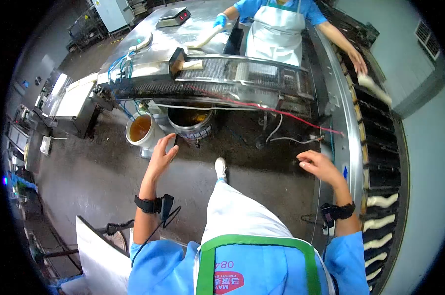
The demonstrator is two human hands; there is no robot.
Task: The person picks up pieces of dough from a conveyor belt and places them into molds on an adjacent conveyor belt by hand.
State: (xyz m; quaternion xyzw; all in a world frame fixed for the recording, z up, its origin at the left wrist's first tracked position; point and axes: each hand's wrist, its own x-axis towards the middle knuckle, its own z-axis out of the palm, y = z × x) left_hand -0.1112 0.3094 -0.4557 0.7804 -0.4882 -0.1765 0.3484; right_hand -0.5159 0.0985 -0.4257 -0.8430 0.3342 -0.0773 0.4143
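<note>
My left hand (162,156) is in the air with its fingers apart and holds nothing. Nearest to it are a white bucket of amber liquid (135,135) and a dark round pot (192,133), both on the floor under the machine. My right hand (319,166) is also empty, its fingers loosely bent, close to the metal rail (352,162). Beyond that rail, long pale dough strips (379,222) lie in dark trays. Above both hands runs a conveyor machine (222,78), with a piece of dough (192,64) at its outlet.
Across the conveyor stands a co-worker in a white apron (275,34). Their gloved hand touches a dough strip (206,37) on the steel table (158,44); the other has a blurred strip (374,90) over the trays. A red cable (281,109) hangs below the conveyor. A scale (173,17) sits behind.
</note>
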